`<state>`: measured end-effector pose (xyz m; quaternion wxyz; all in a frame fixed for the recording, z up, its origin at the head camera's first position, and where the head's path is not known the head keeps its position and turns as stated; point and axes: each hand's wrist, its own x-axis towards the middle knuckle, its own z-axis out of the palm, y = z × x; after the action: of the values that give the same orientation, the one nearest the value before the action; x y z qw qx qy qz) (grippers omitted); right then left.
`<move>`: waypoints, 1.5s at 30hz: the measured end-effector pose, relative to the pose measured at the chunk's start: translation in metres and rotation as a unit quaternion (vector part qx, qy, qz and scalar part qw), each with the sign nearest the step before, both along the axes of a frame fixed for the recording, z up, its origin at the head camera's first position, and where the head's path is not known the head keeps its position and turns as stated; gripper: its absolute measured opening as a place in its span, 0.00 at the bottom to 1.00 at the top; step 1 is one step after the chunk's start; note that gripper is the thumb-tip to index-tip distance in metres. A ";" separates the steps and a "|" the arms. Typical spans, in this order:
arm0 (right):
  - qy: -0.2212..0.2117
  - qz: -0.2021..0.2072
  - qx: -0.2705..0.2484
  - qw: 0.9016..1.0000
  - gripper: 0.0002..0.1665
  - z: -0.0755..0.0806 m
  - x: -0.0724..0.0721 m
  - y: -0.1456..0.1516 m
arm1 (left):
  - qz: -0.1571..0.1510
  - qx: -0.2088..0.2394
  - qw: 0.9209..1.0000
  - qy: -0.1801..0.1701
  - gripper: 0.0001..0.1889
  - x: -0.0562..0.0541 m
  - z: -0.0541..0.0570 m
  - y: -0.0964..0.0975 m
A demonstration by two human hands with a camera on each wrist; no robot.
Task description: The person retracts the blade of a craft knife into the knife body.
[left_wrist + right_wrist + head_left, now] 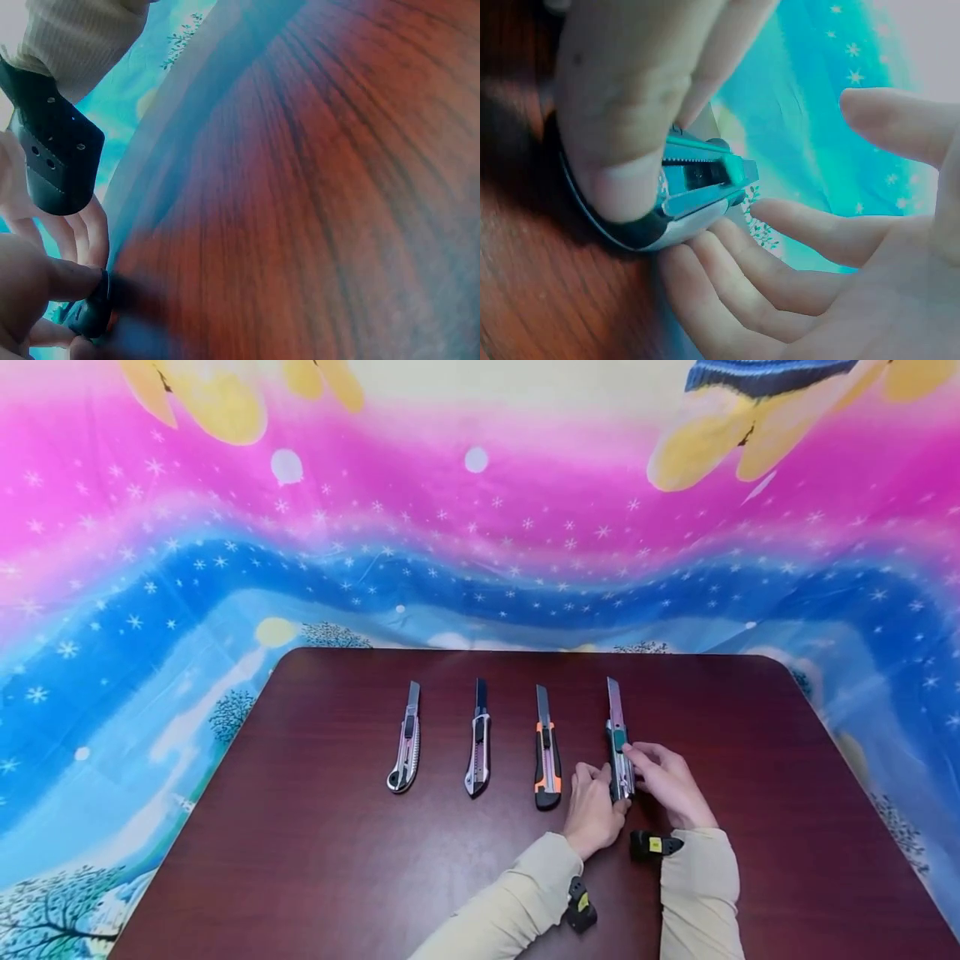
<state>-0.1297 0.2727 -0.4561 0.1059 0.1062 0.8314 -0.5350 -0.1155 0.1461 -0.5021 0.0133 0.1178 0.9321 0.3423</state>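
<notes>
Left hand (595, 810) fingers clamped on green cutter (618, 767) butt; right hand (671, 781) fingers apart, against it; best nudge gently, avoiding blade (614, 700)

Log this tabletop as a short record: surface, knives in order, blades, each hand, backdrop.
Surface: dark reddish-brown table
Knives, left to right: silver knife; dark-bladed knife; orange-and-black knife; green-and-silver knife
Blades: extended on all four
Left hand: pinches the green-and-silver knife's near end
Right hand: alongside that knife's handle
Backdrop: pink-and-blue printed cloth
</notes>
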 end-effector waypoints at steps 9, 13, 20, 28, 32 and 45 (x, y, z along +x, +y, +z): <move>-0.019 -0.025 -0.032 0.999 0.43 -0.002 -0.002 0.006 | -0.004 0.046 0.999 -0.002 0.31 0.002 -0.001 -0.002; -0.020 -0.032 -0.051 0.998 0.41 -0.002 -0.003 0.007 | 0.004 0.079 0.997 -0.006 0.31 0.003 -0.002 -0.004; -0.003 -0.028 -0.061 0.998 0.40 0.002 -0.004 0.005 | 0.012 0.160 0.986 -0.043 0.32 0.003 0.003 -0.009; 0.019 -0.020 -0.096 0.995 0.38 0.007 -0.002 0.002 | -0.013 0.245 0.964 -0.100 0.29 0.006 0.021 -0.025; 0.017 -0.006 -0.153 0.988 0.38 0.008 0.001 -0.007 | -0.050 0.278 0.950 -0.135 0.27 0.007 0.028 -0.042; 0.042 0.063 -0.248 0.966 0.33 0.009 -0.008 -0.057 | -0.154 0.445 0.844 -0.254 0.26 0.005 0.035 -0.117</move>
<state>-0.1373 0.2154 -0.4471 0.1268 0.0015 0.6815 -0.7207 -0.1107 0.0290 -0.4671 0.2485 0.1621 0.6131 0.7322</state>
